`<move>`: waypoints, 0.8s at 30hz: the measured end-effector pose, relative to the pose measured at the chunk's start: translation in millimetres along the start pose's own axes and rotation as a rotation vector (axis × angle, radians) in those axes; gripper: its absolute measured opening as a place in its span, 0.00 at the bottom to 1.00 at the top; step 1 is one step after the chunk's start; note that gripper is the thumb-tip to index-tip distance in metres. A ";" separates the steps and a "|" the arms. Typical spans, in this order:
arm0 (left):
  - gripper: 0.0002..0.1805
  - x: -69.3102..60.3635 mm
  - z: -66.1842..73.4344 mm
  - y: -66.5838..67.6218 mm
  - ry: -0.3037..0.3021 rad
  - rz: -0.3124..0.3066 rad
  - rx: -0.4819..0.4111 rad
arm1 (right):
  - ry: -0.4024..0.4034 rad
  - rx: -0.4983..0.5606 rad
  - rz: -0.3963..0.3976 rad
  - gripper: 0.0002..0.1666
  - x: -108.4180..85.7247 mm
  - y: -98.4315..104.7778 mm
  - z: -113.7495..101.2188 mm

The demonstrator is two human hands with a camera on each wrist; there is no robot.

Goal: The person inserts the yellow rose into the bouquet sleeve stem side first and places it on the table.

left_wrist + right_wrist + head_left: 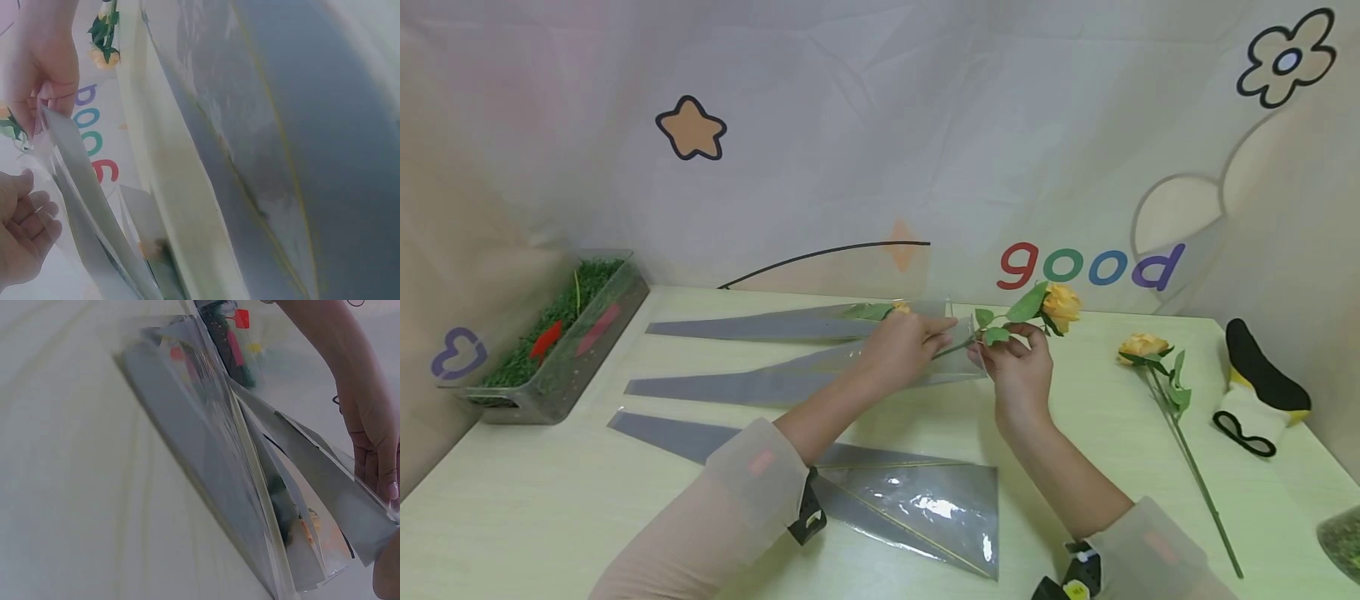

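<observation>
A backdrop [880, 142] printed with "good" [1092, 268] rises behind the tabletop [535, 517], where a clear tray [587, 358] contains green turf [597, 279] and the far sleeve [760, 323] encloses one yellow rose [901, 307]. Another bloom, the outer rose [1063, 307], has its stem at the mouth of the middle sleeve [760, 386]; there the right hand's [1024, 367] fingers pinch the sleeve edge, plainest in the left wrist view, while whether the left hand's [901, 346] bent fingers grip anything cannot be told.
</observation>
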State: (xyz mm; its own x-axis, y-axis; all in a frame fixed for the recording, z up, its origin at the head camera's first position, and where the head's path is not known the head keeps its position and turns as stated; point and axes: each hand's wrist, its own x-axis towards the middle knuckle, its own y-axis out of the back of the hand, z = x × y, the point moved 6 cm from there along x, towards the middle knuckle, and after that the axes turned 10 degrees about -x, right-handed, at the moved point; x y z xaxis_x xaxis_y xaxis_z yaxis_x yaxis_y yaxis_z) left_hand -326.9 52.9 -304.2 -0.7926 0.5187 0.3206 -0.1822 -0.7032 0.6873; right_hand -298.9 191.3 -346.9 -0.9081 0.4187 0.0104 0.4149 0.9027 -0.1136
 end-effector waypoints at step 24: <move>0.17 0.7 -1.1 3.1 0.038 -0.007 -0.019 | 0.062 0.000 -0.012 0.16 -2.7 0.4 1.1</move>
State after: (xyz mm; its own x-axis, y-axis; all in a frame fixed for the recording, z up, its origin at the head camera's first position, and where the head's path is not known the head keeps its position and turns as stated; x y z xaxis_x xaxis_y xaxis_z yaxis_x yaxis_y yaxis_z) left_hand -328.7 50.6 -302.6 -0.8128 0.5047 0.2909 -0.1984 -0.7093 0.6764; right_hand -296.4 190.4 -348.1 -0.9076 0.4133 0.0735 0.4042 0.9077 -0.1127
